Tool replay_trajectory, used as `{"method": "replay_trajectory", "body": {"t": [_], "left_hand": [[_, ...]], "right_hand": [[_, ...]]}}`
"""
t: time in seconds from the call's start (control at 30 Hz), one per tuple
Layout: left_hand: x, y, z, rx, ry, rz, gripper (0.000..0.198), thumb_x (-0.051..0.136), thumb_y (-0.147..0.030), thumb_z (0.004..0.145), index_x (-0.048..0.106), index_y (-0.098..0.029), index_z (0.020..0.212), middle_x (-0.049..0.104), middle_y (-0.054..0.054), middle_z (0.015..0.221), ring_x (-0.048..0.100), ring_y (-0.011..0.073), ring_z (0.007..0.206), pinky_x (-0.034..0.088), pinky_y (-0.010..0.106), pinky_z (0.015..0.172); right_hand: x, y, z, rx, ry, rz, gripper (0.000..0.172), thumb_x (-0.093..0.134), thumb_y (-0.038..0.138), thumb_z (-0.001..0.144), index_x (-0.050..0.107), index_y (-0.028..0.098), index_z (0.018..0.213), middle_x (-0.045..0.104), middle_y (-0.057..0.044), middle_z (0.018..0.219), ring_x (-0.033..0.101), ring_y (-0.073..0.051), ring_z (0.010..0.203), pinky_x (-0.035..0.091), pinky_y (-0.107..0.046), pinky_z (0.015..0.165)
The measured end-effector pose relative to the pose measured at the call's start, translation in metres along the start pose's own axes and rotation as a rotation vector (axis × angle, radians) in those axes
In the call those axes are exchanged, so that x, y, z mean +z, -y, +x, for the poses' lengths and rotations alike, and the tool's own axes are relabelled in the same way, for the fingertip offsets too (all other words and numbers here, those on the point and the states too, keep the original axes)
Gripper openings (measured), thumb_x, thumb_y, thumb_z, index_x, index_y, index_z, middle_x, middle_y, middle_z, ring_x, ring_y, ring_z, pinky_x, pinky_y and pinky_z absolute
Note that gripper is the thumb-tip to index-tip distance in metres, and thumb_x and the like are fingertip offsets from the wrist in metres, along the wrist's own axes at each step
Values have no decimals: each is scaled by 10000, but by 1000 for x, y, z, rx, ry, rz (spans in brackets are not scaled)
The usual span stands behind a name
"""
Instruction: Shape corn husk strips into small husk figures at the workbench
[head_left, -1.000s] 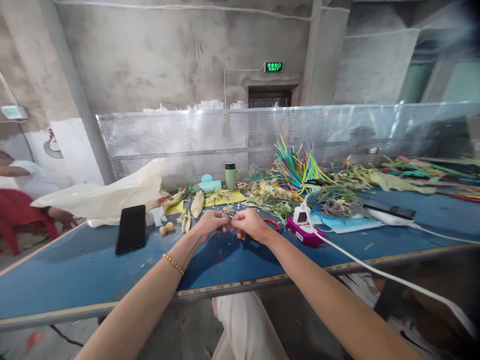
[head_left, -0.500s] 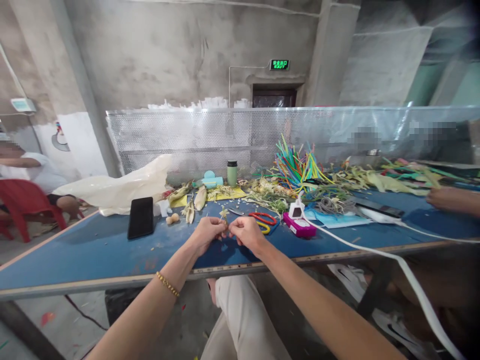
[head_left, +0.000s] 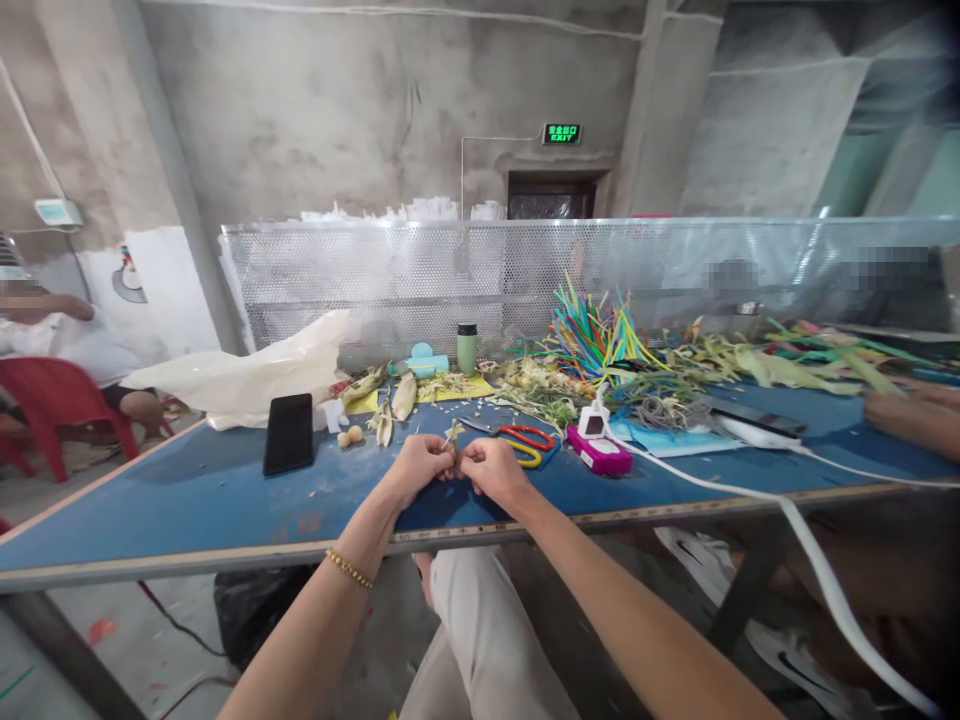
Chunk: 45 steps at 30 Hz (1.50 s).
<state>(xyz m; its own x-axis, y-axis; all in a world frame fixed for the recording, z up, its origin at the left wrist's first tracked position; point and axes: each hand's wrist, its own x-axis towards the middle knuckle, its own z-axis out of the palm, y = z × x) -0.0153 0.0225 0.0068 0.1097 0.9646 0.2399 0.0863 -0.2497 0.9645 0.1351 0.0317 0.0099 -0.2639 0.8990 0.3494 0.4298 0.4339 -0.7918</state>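
Observation:
Over the front part of the blue table, my left hand (head_left: pixel 421 467) and my right hand (head_left: pixel 491 470) meet, fingertips pinched together. Between them is a small pale yellow-green piece of dried husk (head_left: pixel 454 432), its tip poking up above the fingers; the rest is hidden by them. Just beyond my right hand lie scissors (head_left: pixel 525 437) with one red and one yellow handle loop. Dried corn husks (head_left: pixel 403 397) and small round tan balls (head_left: pixel 350 436) rest on the table past my left hand.
A black phone (head_left: pixel 289 433) lies left on the blue table (head_left: pixel 187 500). Colourful pipe cleaners (head_left: pixel 596 335), a green bottle (head_left: pixel 466 350) and a magenta box (head_left: pixel 598 452) with a white plug stand behind and right. A white cable (head_left: pixel 697 485) crosses the right side. Another person's hand (head_left: pixel 911 415) is far right.
Both hands stay together with the husk piece, which shows less above the fingers now. The view has shifted slightly left. The other person's hand at far right has moved a little.

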Motion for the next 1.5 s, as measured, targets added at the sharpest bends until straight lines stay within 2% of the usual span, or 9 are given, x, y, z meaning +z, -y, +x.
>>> {"method": "replay_trajectory", "body": {"t": [0.2, 0.4, 0.7, 0.97, 1.5], "left_hand": [[-1, 0, 1, 5, 25, 14, 46, 582, -169, 608, 578, -142, 572, 577, -18, 497, 503, 74, 476, 377, 187, 508], [-3, 5, 5, 0, 4, 26, 32, 586, -155, 621, 587, -140, 593, 573, -19, 498, 504, 76, 472, 374, 186, 499], [1, 0, -1, 12, 2, 43, 29, 556, -123, 602, 563, -147, 589, 554, -31, 489, 495, 75, 477, 366, 184, 500], [2, 4, 1, 32, -7, 100, 43, 538, -120, 617, 552, -155, 596, 551, -33, 497, 511, 85, 493, 378, 192, 509], [-2, 2, 2, 52, 25, 168, 70, 568, -157, 622, 548, -153, 555, 537, -22, 479, 494, 86, 472, 344, 198, 490]], "right_hand": [[-4, -6, 6, -44, 18, -41, 124, 536, 102, 669, 642, 158, 639, 572, 32, 448, 523, -107, 349, 370, -191, 395], [-6, -13, 8, -98, 62, 5, 99, 549, 134, 691, 644, 159, 686, 569, 35, 456, 517, -107, 355, 371, -191, 391], [-5, -10, 4, -179, -29, -153, 116, 563, 86, 674, 648, 157, 643, 576, 27, 456, 535, -109, 434, 376, -197, 474], [-4, -12, 5, -221, -91, -225, 97, 582, 107, 697, 629, 162, 633, 616, 5, 532, 558, -120, 512, 383, -211, 525], [-3, -10, 5, -261, -67, -289, 110, 577, 93, 705, 603, 172, 633, 648, -22, 603, 581, -138, 574, 398, -228, 574]]}}
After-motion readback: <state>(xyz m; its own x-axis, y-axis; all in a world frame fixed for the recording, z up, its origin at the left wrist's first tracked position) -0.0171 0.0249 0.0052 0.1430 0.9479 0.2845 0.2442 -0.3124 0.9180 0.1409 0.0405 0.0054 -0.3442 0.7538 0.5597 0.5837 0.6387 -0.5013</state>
